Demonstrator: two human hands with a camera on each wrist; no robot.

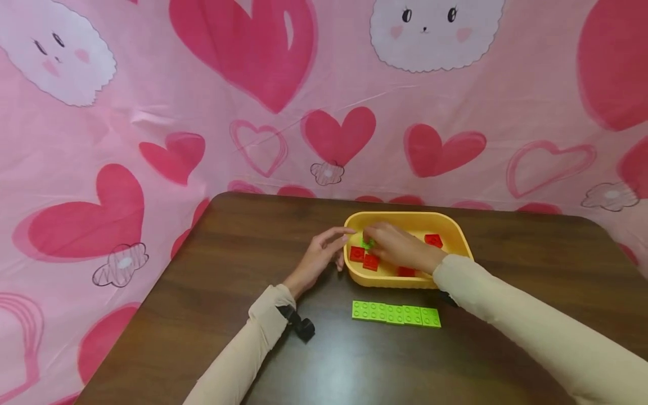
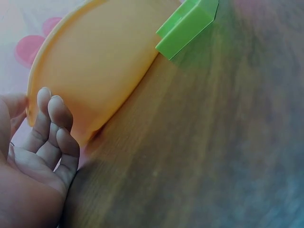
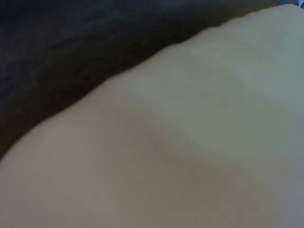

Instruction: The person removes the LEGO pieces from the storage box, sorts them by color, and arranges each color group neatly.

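Note:
My right hand (image 1: 397,246) reaches down into a yellow plastic basin (image 1: 464,239). Its curled fingers pinch a green toy brick (image 1: 367,243), which they partly cover. Close to this hand, inside the basin, lie several red toy bricks (image 1: 370,262). At the basin's left end, my left hand (image 1: 324,253) has loosely bent fingers and touches the rim, as the left wrist view also shows. In front of the basin, several green bricks (image 1: 396,314) form a straight row on the table. The right wrist view holds mostly blurred sleeve and skin.
The dark wooden table (image 1: 228,270) extends to both sides of the basin. Behind it hangs a pink cloth (image 1: 212,129) with hearts and white faces. A black strap (image 1: 298,323) sits on the left sleeve.

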